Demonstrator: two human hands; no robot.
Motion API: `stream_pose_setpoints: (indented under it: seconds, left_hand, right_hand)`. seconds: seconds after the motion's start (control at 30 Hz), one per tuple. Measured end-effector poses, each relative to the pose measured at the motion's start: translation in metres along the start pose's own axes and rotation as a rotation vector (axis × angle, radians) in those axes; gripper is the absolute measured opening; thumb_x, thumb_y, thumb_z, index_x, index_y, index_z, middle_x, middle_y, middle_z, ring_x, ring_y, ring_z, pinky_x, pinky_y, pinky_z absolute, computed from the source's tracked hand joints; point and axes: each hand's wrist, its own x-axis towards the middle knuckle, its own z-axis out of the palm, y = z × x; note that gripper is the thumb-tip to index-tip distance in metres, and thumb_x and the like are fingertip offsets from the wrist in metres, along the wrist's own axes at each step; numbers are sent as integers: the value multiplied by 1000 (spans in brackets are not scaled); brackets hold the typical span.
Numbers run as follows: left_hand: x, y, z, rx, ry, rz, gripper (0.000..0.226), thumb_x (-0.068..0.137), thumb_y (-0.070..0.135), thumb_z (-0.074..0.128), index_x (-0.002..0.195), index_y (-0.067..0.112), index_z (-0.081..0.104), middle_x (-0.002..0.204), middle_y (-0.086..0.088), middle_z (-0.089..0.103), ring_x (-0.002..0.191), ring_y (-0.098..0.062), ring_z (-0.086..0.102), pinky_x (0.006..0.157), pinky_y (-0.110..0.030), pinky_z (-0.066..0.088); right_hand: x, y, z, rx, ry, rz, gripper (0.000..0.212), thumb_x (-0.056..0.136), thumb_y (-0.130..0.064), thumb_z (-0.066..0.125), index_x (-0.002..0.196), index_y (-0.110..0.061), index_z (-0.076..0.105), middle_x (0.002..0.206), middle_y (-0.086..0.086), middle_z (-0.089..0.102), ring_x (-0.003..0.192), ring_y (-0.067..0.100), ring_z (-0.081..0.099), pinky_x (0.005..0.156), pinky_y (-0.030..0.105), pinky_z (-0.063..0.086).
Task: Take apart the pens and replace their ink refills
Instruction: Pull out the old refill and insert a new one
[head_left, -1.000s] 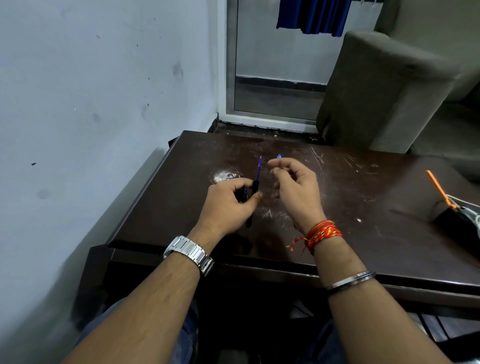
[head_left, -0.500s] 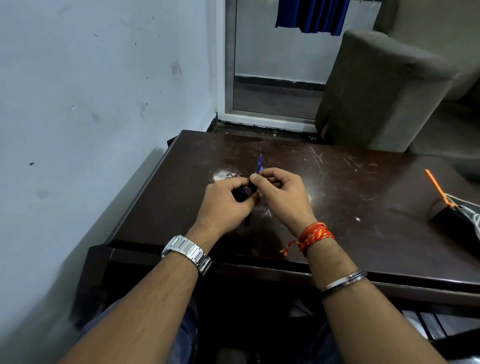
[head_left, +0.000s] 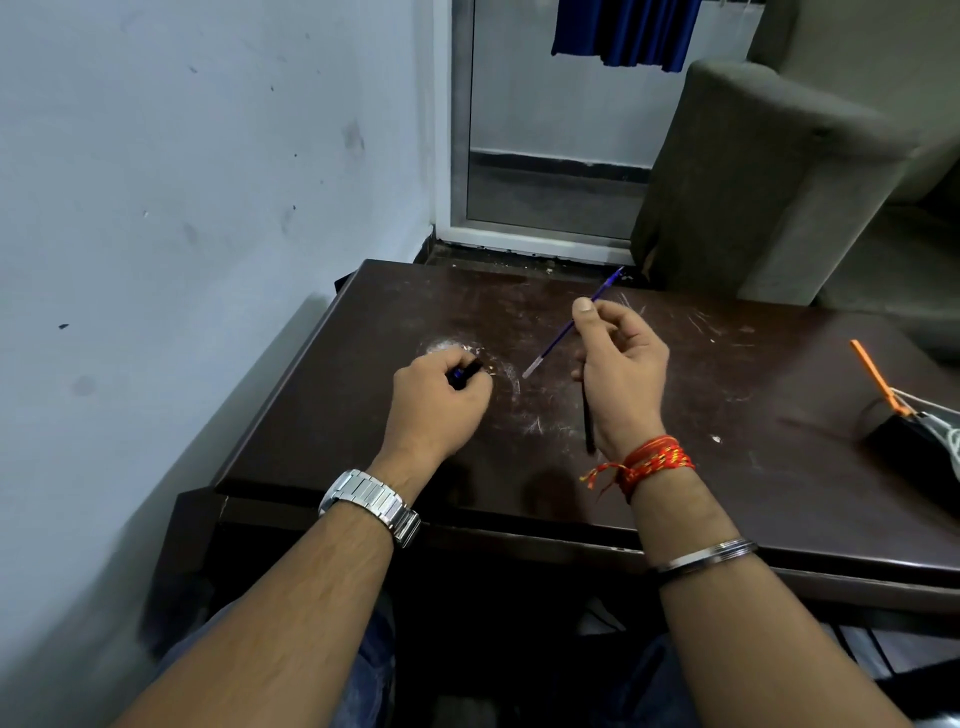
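In the head view, your two hands have come apart after meeting at the pen half a second ago. Your right hand (head_left: 623, 364), centre-right of the frame, now carries two parts: thumb and forefinger pinch the blue refill (head_left: 556, 341), which slants from its pale tip at lower left up toward the far table edge, while the lower fingers curl round the black barrel (head_left: 587, 421), which points down toward your wrist. A second ago that barrel sat in the other hand with the refill standing out of it, so the refill now looks drawn free.

Your left hand (head_left: 441, 402), just left of centre, is curled round a short black-and-blue pen piece (head_left: 464, 372), over the white scuff on the dark table (head_left: 779, 493). Which part it is, you cannot tell from here.

That puts this pen apart, I judge, with the swap itself not yet done. No fresh refill shows on the table; at the right edge of the frame lie an orange pen (head_left: 872, 374) and a black pouch (head_left: 904, 441), well apart from both hands.
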Motion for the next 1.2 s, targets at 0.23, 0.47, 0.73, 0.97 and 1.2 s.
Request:
stream_pose_setpoints:
  seconds: [0.23, 0.47, 0.73, 0.97, 1.2]
  left_hand:
    - [-2, 8, 1, -135, -95, 44, 10, 76, 22, 82, 78, 31, 77, 76, 20, 73, 79, 4, 68, 70, -7, 47]
    - [-2, 6, 0, -161, -149, -5, 11, 78, 20, 85, 89, 23, 82, 77, 15, 76, 73, 5, 70, 65, -7, 47]
    - [1, 6, -2, -57, -80, -10, 6, 79, 26, 81, 77, 31, 79, 62, 17, 72, 66, 6, 67, 63, -6, 46]
    - [13, -14, -23, 248, 84, -245, 20, 77, 24, 71, 58, 28, 67, 57, 14, 62, 57, -3, 60, 48, -12, 41]
    - [17, -25, -19, 463, 12, -413, 10, 75, 13, 63, 71, 14, 72, 62, 1, 55, 58, -25, 52, 57, -28, 42]
  right_hand:
    - [-9, 8, 6, -125, -177, 89, 16, 85, -29, 78, 74, -20, 71, 67, 6, 51, 56, 12, 43, 48, 20, 39]
    - [-12, 10, 10, -83, -216, 156, 13, 86, -26, 77, 77, -17, 73, 69, 2, 67, 52, 0, 55, 48, 11, 41]
    - [-11, 17, 11, -83, -231, 144, 22, 81, -30, 82, 95, -13, 77, 69, -1, 67, 53, 1, 54, 49, 16, 42]
    - [-3, 25, 3, -272, -148, 89, 14, 83, -33, 77, 92, -23, 78, 68, -9, 58, 63, 6, 53, 68, 27, 48]
    - [-3, 25, 2, -315, -135, 57, 16, 84, -34, 75, 94, -22, 78, 65, -12, 55, 61, 6, 52, 68, 28, 48]
